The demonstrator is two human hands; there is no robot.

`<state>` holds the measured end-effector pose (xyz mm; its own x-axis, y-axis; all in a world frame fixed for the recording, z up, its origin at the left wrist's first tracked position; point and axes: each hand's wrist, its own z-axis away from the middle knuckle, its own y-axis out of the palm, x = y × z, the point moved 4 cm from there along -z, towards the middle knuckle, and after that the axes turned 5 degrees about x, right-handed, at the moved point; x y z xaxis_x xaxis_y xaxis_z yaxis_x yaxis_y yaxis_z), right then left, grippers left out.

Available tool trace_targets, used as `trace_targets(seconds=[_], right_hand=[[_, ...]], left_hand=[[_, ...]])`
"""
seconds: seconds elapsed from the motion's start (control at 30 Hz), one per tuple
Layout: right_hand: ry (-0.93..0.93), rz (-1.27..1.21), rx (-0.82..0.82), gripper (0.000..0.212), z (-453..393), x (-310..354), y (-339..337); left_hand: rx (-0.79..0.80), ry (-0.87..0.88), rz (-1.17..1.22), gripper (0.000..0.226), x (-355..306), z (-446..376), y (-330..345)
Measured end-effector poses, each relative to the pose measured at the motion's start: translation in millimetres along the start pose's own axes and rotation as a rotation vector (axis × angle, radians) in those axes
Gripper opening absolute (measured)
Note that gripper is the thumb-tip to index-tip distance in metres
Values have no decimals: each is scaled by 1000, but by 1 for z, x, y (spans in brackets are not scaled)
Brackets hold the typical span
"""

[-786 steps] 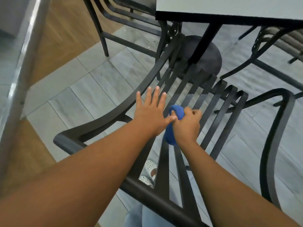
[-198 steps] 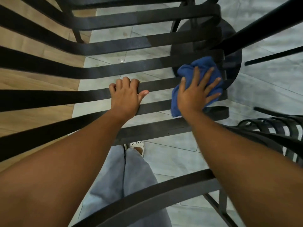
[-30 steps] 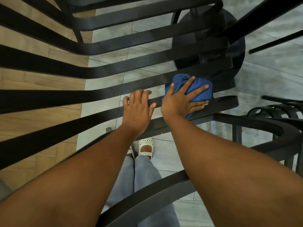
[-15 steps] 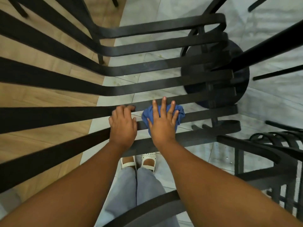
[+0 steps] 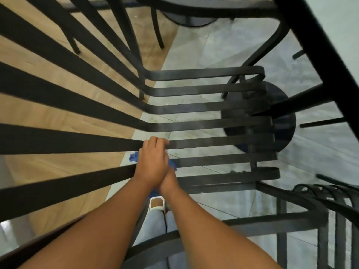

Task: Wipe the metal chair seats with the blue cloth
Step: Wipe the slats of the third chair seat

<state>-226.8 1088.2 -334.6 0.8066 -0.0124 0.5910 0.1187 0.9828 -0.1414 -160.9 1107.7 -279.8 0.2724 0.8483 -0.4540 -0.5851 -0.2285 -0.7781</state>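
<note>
Two hands, one blue cloth (image 5: 134,157): left hand (image 5: 152,164) gripping seat slat (image 5: 219,142), right hand (image 5: 169,181) fingers hidden, undeterminable.

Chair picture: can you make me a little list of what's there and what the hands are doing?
chair: black metal chair with slatted seat
cloth: blue cloth, mostly hidden under the hands
left hand: left hand on top, fingers curled over a slat
right hand: right hand mostly hidden, grip unclear
floor: grey tiles, wood planks
</note>
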Motion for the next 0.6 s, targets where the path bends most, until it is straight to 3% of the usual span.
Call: trace_targets(seconds=[0.3, 0.43, 0.6], right_hand=[[164, -264, -295, 30, 36, 14, -40], [178, -295, -388, 10, 43, 23, -48], [178, -254, -502, 33, 62, 48, -53]], left_hand=[[93, 62, -65, 27, -21, 28, -25], [103, 78, -142, 31, -30, 32, -42], [154, 76, -320, 35, -32, 30, -71]])
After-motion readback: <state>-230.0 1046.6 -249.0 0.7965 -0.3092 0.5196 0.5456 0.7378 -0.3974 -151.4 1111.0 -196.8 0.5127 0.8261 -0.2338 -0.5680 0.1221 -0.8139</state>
